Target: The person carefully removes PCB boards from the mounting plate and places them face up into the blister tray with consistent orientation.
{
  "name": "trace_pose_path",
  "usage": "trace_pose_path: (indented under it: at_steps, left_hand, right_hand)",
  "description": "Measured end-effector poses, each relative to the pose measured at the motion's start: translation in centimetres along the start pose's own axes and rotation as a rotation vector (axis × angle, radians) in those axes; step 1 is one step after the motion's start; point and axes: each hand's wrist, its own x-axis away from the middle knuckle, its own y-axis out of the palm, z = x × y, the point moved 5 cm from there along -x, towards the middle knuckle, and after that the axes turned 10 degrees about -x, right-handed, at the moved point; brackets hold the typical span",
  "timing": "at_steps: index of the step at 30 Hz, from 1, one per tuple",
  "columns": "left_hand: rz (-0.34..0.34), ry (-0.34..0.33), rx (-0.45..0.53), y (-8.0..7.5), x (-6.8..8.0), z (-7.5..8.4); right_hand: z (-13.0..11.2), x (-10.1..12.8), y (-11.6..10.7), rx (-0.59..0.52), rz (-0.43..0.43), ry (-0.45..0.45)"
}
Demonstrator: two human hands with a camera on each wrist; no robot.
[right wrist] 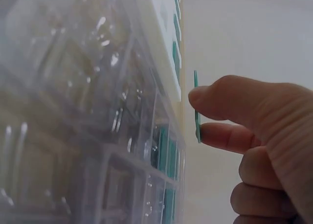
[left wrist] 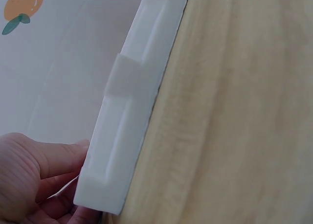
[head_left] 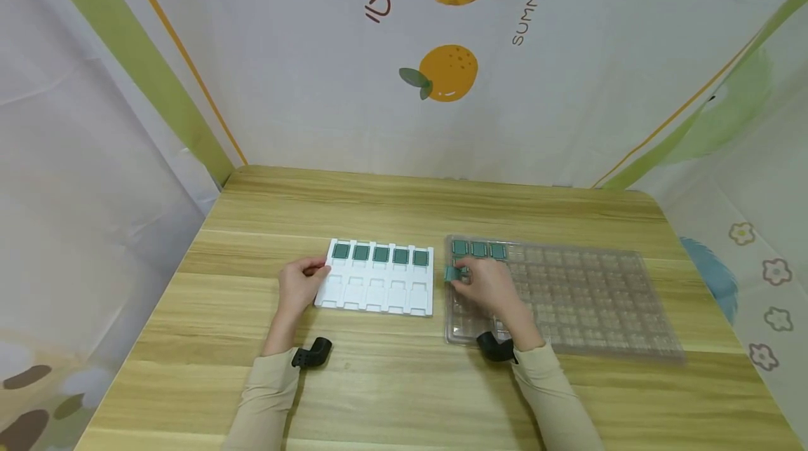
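My right hand [head_left: 489,286] pinches a small thin green circuit board [head_left: 452,273] between thumb and finger, over the left end of the clear plastic tray [head_left: 587,297]. In the right wrist view the board [right wrist: 196,106] stands edge-on, apart from the tray's compartments. The left hand [head_left: 301,287] grips the left edge of a white plastic tray [head_left: 374,306], its thumb on the side wall in the left wrist view and its other fingers partly hidden. Several green boards [head_left: 381,254] lie along the white tray's back row, and the front row's pockets hold none.
Three green boards [head_left: 479,249] sit in the back left compartments of the clear tray, with more green partly hidden by the right hand. Both trays lie on a wooden table [head_left: 391,381]. A printed curtain [head_left: 315,86] hangs behind it.
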Motion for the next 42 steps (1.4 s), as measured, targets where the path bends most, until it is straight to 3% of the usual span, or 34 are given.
trace_pose_path:
  at_steps: [13,25,42]
  left_hand:
    - [-0.005,0.003,0.012,0.0,0.0,0.0]
    - [-0.007,0.005,0.001,0.1,0.0,0.0]
    - [0.003,0.012,0.001,0.0,0.1,0.1]
  right_hand:
    - [1.3,0.3,-0.7,-0.013,-0.023,0.062]
    - [2.2,0.7,-1.5,-0.008,0.011,0.043]
    - [3.7,0.5,-2.0,-0.014,-0.044,0.103]
